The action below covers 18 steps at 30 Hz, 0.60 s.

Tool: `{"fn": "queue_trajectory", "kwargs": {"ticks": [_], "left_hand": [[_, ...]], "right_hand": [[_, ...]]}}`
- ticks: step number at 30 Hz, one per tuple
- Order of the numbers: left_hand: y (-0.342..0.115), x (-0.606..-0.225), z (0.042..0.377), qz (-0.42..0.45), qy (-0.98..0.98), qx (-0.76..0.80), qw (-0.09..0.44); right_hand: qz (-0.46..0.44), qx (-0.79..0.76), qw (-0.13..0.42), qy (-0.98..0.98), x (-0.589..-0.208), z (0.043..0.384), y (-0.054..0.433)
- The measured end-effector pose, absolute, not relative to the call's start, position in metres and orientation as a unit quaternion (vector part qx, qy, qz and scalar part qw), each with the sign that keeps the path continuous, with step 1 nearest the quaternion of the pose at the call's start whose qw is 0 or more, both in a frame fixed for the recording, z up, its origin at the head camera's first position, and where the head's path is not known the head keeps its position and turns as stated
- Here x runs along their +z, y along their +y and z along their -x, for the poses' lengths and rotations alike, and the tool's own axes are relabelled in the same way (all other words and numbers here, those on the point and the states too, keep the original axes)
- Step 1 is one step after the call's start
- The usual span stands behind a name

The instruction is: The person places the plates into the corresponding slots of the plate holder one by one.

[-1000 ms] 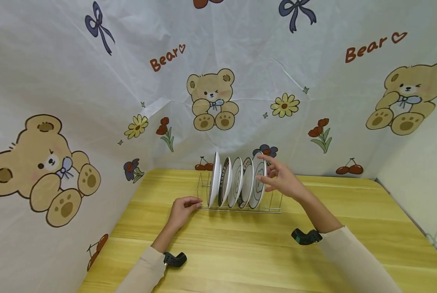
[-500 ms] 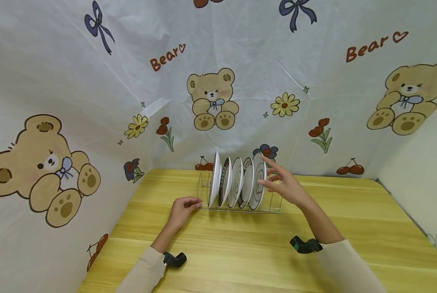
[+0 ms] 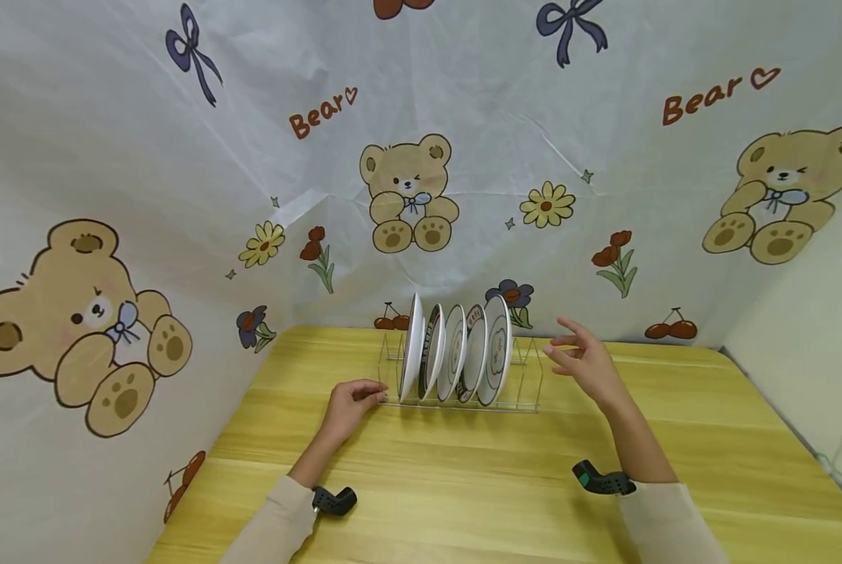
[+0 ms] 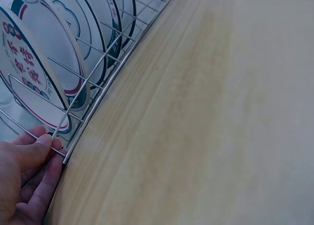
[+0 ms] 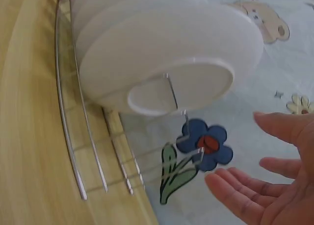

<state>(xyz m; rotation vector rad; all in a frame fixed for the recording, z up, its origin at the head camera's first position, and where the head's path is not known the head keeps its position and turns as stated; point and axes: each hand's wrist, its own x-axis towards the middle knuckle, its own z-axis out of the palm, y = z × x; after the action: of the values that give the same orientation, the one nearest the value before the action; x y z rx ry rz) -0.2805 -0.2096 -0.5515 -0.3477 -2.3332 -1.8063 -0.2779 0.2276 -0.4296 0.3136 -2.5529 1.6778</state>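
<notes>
A silver wire dish rack (image 3: pixel 526 406) stands on the wooden table with several plates upright in a row, leaning slightly. The rightmost plate (image 3: pixel 496 352) has a ringed pattern on its face; its white underside (image 5: pixel 171 43) faces the right wrist camera. At the left end is a white plate (image 3: pixel 412 348), whose red characters show in the left wrist view. My left hand (image 3: pixel 351 406) pinches the rack's front left corner wire between thumb and fingers. Just right of the rack, my right hand (image 3: pixel 590 364) is apart from the plates, fingers spread and holding nothing.
The wooden table (image 3: pixel 449 486) extends in front of the rack and to both sides. Behind it hangs a white cloth (image 3: pixel 477 94) printed with bears and flowers. A pale wall (image 3: pixel 808 345) borders the table on the right, with a thin cord near it.
My right hand has let go of the rightmost plate and moved right, away from the rack. The plate stays standing in its slot. My left hand keeps its place at the corner.
</notes>
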Motion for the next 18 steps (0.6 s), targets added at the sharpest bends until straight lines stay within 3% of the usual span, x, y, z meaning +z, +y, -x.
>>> {"fn": "queue_trajectory", "kwargs": {"ticks": [11, 14, 18], "left_hand": [[-0.213, -0.551, 0.282, 0.104, -0.784, -0.607, 0.078], [-0.211, -0.553, 0.282, 0.105, -0.781, -0.611, 0.075], [-0.209, -0.551, 0.281, 0.11, -0.782, -0.61, 0.074]], "right_hand": [[-0.159, 0.549, -0.18, -0.801, -0.467, 0.294, 0.251], [-0.179, 0.555, -0.199, -0.788, -0.475, 0.295, 0.254], [-0.18, 0.567, -0.185, -0.782, -0.48, 0.295, 0.254]]}}
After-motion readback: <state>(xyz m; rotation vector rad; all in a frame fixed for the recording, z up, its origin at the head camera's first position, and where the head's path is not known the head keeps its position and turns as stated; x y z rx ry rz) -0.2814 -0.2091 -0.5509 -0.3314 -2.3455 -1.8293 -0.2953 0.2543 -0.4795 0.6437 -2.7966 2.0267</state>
